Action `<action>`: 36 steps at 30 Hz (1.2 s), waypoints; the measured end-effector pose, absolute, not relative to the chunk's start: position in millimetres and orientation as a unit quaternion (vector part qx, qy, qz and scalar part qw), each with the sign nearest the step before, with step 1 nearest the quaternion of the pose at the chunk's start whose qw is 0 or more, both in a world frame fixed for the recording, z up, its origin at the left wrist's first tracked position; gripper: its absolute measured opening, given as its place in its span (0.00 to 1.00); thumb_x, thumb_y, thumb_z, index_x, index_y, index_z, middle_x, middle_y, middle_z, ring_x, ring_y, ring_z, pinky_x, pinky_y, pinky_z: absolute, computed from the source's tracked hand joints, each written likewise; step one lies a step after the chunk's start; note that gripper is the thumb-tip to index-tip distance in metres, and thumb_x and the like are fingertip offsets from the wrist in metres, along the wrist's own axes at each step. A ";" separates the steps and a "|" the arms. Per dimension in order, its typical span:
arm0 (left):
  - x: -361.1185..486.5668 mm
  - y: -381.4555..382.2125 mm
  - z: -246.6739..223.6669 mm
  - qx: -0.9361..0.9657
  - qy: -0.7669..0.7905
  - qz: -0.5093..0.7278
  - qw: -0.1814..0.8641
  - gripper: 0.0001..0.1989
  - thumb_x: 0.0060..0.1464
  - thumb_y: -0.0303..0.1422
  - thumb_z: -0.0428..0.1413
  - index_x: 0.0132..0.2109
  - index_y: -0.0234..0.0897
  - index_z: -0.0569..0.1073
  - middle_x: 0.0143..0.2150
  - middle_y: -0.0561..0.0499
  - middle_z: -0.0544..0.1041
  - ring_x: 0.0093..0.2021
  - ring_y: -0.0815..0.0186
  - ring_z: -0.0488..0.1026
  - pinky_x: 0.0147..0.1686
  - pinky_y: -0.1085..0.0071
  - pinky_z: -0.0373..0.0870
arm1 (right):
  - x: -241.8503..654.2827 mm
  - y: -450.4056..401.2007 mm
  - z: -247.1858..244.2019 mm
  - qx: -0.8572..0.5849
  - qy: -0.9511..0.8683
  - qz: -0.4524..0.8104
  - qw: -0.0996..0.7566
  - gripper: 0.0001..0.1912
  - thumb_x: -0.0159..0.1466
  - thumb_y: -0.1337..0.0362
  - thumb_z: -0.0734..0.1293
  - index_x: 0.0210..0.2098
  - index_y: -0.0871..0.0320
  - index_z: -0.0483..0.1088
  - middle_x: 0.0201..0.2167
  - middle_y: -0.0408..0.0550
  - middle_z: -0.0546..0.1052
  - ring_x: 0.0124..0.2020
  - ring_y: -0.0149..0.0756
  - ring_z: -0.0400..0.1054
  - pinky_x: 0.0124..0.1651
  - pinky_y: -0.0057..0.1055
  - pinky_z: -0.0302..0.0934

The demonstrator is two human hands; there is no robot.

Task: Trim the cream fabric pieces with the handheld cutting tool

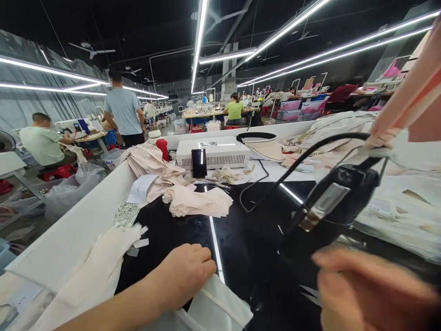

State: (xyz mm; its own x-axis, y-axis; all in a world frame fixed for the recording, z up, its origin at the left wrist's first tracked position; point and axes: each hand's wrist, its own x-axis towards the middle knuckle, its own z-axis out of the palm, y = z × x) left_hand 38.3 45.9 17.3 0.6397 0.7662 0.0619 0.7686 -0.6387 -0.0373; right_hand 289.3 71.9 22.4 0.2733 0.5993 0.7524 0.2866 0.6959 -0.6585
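My left hand [188, 276] is closed over the edge of a pale, thin fabric piece [227, 301] on the glossy black tabletop [255, 239]. The fabric's near part runs out of the picture at the bottom. At the lower right, my right hand [365, 289] is smeared by motion, so its grip cannot be made out. Just above it hangs a black device [337, 197] with a shiny metal plate and a thick black cable, tied to a pink cloth strip [406, 87]. A stack of cream fabric pieces [198, 201] lies beyond my left hand.
Cream fabric [93, 262] and pale green cord [126, 214] lie along the left side. At the back stand a white vented box [213, 151], a phone [199, 163] and a visor [260, 145]. More fabric [403, 220] is heaped right. Several people work beyond.
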 end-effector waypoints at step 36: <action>-43.0 182.9 35.6 -0.481 -0.623 -0.519 -0.333 0.17 0.69 0.40 0.59 0.58 0.35 0.73 0.53 0.45 0.76 0.46 0.59 0.78 0.45 0.58 0.78 | 183.9 242.0 37.0 -0.405 -0.779 0.427 0.217 0.13 0.71 0.55 0.69 0.45 0.60 0.74 0.35 0.44 0.77 0.33 0.34 0.73 0.37 0.33 0.70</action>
